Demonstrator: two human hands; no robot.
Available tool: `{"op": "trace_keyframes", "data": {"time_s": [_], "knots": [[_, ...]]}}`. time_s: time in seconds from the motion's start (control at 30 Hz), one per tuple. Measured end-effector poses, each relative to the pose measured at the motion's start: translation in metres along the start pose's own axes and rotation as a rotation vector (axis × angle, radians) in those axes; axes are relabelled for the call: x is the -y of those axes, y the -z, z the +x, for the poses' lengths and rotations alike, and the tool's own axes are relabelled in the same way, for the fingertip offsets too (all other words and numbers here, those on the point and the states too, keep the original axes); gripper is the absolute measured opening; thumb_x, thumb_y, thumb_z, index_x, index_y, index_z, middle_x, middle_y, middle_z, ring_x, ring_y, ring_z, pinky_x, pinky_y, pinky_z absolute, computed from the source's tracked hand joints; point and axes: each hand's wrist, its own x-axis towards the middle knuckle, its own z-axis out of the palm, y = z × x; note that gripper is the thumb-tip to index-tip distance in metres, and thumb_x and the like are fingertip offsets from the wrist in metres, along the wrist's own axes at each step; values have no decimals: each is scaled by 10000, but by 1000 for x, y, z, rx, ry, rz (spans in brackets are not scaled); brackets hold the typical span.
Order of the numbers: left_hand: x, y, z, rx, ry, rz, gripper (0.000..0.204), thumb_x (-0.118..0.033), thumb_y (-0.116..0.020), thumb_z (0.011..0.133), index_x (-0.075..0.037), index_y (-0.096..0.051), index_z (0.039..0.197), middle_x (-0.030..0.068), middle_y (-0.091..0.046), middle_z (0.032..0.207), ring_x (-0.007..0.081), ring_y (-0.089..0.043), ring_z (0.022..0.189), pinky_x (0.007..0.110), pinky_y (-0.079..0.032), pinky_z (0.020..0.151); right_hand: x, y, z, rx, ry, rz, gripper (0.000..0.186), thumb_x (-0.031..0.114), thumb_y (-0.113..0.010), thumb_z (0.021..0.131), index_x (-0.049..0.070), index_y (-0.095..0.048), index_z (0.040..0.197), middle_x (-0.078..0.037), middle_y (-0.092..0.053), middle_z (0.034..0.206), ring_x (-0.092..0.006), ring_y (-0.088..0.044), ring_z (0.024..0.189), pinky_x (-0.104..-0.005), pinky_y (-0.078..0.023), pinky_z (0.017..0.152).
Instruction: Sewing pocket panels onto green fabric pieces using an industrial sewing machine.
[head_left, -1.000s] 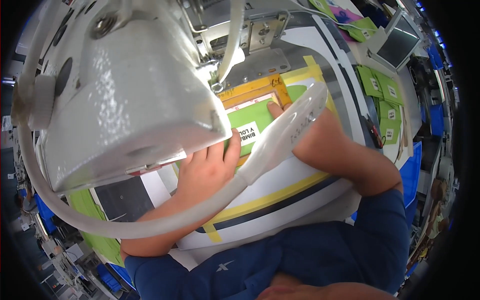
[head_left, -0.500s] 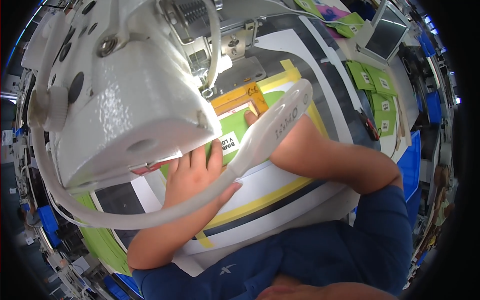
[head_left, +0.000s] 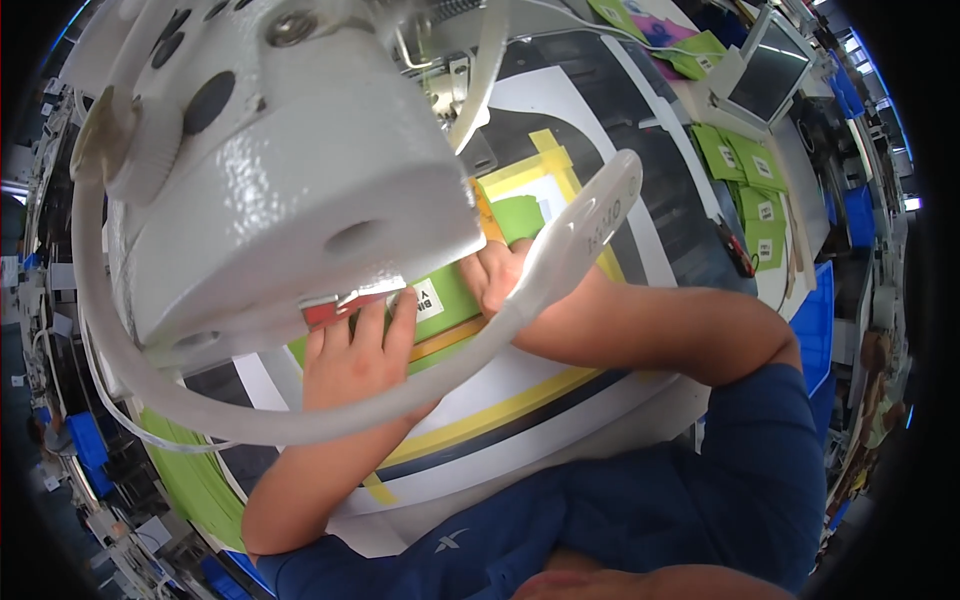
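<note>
My left hand (head_left: 358, 372) lies with its fingers stretched out over a green fabric piece (head_left: 455, 287) bearing a white printed label (head_left: 428, 298). Its fingertips reach the lower edge of the white sewing machine head (head_left: 300, 200). On the fabric's right side rests my right hand (head_left: 500, 278), its fingers bent and closed near the amber template frame (head_left: 488, 212). What those fingers hold, if anything, is hidden by the machine head and the lamp. A strip of the amber frame also shows along the fabric's near edge. The needle area is covered by the machine head.
A pale gooseneck lamp (head_left: 590, 225) curves across in front of both hands. White sheet edged with yellow tape (head_left: 500, 412) lies beneath. Green pieces (head_left: 195, 480) are heaped at lower left. To the right are labelled green pieces (head_left: 765, 210), a screen (head_left: 770, 65), red-handled snips (head_left: 735, 245) and a blue bin (head_left: 820, 330).
My right hand has moved left and nearer, its fingers now bent. The left hand has shifted slightly left. The machine head appears larger and further right, covering more of the amber frame.
</note>
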Motion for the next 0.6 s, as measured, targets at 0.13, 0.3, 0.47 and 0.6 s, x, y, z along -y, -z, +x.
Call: {"op": "trace_keyframes", "data": {"time_s": [0.13, 0.3, 0.47, 0.6], "knots": [[13, 7, -10, 43, 24, -1, 937, -524, -870, 799, -60, -537, 1542, 205, -511, 1561, 443, -488, 1417, 536, -406, 1102, 15, 3, 16, 77, -30, 55, 144, 82, -681, 805, 20, -788, 880, -175, -746, 992, -317, -741, 952, -445, -602, 795], [18, 15, -16, 58, 105, -99, 791, -450, -821, 879, -69, -569, 1525, 212, -539, 1523, 446, -487, 1424, 540, -413, 1105, 29, -6, 27, 98, 18, -5, 143, 70, -670, 841, -1, -782, 895, -182, -734, 977, -360, -726, 945, -487, -585, 777], [24, 0, 2, -141, 53, -63, 538, -376, -760, 951, -105, -657, 1405, 193, -657, 1187, 417, -636, 1072, 536, -495, 885, 32, -11, 29, 73, 31, -88, 141, 58, -662, 862, -16, -767, 921, -184, -724, 957, -355, -718, 930, -498, -575, 761], [28, -8, 14, -190, 11, -121, 437, -364, -726, 990, -106, -688, 1339, 182, -766, 934, 381, -754, 834, 517, -586, 727, 22, 3, 26, 154, 0, 141, 131, 63, -663, 876, -32, -744, 916, -169, -718, 934, -339, -721, 896, -469, -574, 744]]}}
